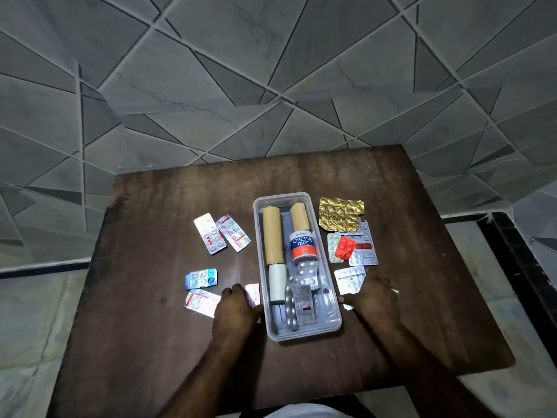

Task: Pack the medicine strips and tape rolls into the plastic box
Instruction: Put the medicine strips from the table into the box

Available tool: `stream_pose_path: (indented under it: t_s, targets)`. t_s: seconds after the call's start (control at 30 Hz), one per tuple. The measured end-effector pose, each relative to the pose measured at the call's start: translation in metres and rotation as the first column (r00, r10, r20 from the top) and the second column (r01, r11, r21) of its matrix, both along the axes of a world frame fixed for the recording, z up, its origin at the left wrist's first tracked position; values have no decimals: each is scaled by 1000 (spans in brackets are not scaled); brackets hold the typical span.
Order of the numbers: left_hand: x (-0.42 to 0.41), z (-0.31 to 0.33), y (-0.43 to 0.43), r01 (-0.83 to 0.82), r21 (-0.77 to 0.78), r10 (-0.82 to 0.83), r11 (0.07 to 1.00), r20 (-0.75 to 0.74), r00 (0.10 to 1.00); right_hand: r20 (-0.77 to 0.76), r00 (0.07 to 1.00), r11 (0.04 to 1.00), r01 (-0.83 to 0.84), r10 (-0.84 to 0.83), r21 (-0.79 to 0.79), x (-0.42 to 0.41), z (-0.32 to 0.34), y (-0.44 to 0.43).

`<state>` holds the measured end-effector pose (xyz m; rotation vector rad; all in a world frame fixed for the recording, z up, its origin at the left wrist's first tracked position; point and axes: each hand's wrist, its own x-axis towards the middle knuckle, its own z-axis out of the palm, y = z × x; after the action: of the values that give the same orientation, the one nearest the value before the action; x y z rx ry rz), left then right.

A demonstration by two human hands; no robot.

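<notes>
Clear rectangular plastic box (301,334) mid-table | left hand (236,309) over silver foil strip (252,294) | right hand (373,297) over second silver strip (349,279) | both grips: cannot tell

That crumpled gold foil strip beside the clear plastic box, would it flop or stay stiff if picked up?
Probably light and bendy: the crumpled gold foil strip looks thin and heavily creased, so it may sag if lifted by one corner. Its wrinkled surface should give fingers some purchase rather than slip. Being a flattish sheet, it seems unlikely to roll.
</notes>
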<state>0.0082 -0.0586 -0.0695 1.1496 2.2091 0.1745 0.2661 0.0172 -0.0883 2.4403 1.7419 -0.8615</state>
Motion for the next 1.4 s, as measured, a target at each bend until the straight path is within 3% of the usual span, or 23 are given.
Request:
stream_pose_path:
  t_s: [0.23, 0.4, 0.57, 0.73, 0.83, 1.07, 1.4]
  targets:
    - [-1, 0, 6, -142, 7, 141, 990, 28, 990, -51, 997, 998, 57, -55, 33, 5, 0, 2]
    - [-11, 2, 11, -187, -8, 187, 982, 110, 976, -269, 955, 989, 143, -125, 47, 19, 10, 10]
    - [-25, 26, 25, -324, 204, 272, 924, 246, 930, -483, 815, 925, 379, -320, 28, 20, 42, 32]
    - [-39, 38, 57, -522, 228, 343, 822, 533, 774, -712, 643, 886, 460, -282, 65, -9, 83, 56]
    - [-34, 42, 82, -516, 251, 310, 819, 562, 767, -767, 578, 894, 448, -280, 11, -37, 89, 68]
    - [-10, 49, 122, -413, 240, 296, 879, 406, 865, -659, 736, 958, 276, -155, 83, -89, 74, 93]
    - [-1, 52, 143, -289, 283, 246, 914, 177, 953, -592, 795, 979, 196, -129, 49, -116, 57, 115]
